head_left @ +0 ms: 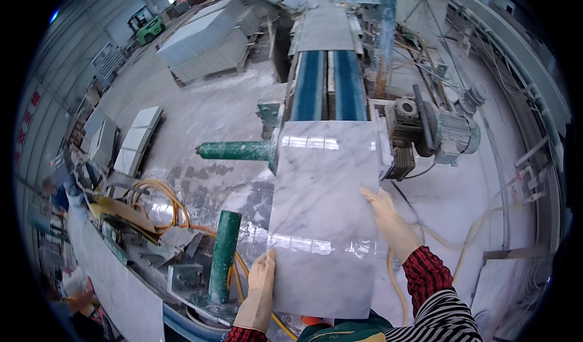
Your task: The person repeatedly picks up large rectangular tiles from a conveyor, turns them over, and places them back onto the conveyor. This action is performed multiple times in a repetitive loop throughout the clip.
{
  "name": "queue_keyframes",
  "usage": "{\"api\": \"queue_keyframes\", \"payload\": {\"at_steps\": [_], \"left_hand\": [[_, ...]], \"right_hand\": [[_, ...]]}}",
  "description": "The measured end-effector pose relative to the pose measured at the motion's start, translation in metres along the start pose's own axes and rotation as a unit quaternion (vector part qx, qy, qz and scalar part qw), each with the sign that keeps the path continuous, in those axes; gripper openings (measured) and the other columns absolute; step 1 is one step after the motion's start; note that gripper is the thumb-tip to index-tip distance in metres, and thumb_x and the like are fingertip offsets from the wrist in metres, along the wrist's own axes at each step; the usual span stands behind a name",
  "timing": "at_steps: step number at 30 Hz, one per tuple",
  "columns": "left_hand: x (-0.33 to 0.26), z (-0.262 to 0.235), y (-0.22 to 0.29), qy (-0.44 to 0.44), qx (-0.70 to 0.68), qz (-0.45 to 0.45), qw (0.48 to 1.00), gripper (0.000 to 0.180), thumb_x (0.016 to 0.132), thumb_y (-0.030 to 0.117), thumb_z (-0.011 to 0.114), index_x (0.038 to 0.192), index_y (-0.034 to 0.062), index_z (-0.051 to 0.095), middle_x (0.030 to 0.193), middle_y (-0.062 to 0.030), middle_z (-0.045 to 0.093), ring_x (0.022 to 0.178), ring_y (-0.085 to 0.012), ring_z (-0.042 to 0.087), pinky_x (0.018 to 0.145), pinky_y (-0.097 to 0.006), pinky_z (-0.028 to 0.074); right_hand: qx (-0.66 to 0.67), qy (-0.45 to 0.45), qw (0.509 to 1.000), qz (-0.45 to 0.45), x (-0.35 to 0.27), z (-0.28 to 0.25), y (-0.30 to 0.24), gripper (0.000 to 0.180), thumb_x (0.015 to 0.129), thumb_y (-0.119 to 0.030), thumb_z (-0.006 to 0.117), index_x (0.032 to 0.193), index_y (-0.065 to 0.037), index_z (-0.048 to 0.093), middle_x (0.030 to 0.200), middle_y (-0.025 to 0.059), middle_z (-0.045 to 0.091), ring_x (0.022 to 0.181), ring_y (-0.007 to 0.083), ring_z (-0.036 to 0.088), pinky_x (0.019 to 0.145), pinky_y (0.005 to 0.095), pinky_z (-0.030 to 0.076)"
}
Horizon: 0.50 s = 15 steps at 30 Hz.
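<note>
A polished white marble slab [322, 202] with grey veins lies between my hands, its far end at the blue conveyor belts [346, 87] and its near end close to my body. My left hand [261, 287], in a cream rubber glove, grips the slab's left edge near the front corner. Farther up, my gloved right hand [388, 223] grips the right edge. The fingers of both hands are partly hidden under the stone. Another marble slab [326, 29] lies farther along the conveyor.
A motor [449, 135] sits right of the conveyor; a green roller [234, 150] juts out left. Nearer stands a green post [225, 251]. Yellow hoses [173, 199] coil on the floor. Stacked slabs [206, 35] and a green forklift [149, 29] are far left. Someone's arm [82, 298] shows lower left.
</note>
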State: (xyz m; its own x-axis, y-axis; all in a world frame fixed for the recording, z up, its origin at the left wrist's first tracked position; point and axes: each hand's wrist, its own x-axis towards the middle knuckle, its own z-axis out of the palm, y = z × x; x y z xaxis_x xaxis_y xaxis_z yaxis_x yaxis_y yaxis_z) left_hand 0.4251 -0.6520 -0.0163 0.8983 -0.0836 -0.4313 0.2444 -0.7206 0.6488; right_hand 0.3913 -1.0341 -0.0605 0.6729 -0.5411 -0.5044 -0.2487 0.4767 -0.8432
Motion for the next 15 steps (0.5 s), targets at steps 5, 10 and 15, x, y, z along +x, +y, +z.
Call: {"api": "queue_keyframes", "payload": {"at_steps": [5,10,15], "left_hand": [[0.024,-0.003,0.009,0.003,0.014,-0.027,1.000,0.073,0.105,0.065,0.047,0.122,-0.0010,0.074,0.108,-0.0255,0.075,0.105,-0.0366,0.070,0.095,-0.044,0.050],[0.039,-0.014,0.051,-0.026,0.028,-0.014,0.999,0.077,0.105,0.068,0.047,0.129,-0.0008,0.072,0.118,-0.0213,0.076,0.110,-0.0309,0.069,0.098,-0.041,0.048],[0.054,-0.014,0.046,-0.045,0.011,-0.047,0.998,0.074,0.104,0.069,0.048,0.135,0.0066,0.071,0.115,-0.0143,0.076,0.108,-0.0257,0.068,0.098,-0.037,0.048]], "right_hand": [[-0.050,0.008,0.999,0.011,0.016,0.019,-0.021,0.061,0.095,-0.022,0.079,0.146,0.005,0.056,0.139,0.0174,0.066,0.133,0.0275,0.059,0.111,0.0397,0.046],[-0.200,0.072,0.975,-0.059,0.013,0.025,-0.041,0.062,0.100,-0.023,0.072,0.152,0.004,0.052,0.150,0.0182,0.060,0.144,0.0287,0.052,0.117,0.0389,0.042],[0.048,-0.094,0.992,0.073,-0.064,0.001,-0.012,0.057,0.110,-0.038,0.059,0.151,0.000,0.057,0.143,0.0112,0.068,0.130,0.0197,0.063,0.112,0.0340,0.047]]}}
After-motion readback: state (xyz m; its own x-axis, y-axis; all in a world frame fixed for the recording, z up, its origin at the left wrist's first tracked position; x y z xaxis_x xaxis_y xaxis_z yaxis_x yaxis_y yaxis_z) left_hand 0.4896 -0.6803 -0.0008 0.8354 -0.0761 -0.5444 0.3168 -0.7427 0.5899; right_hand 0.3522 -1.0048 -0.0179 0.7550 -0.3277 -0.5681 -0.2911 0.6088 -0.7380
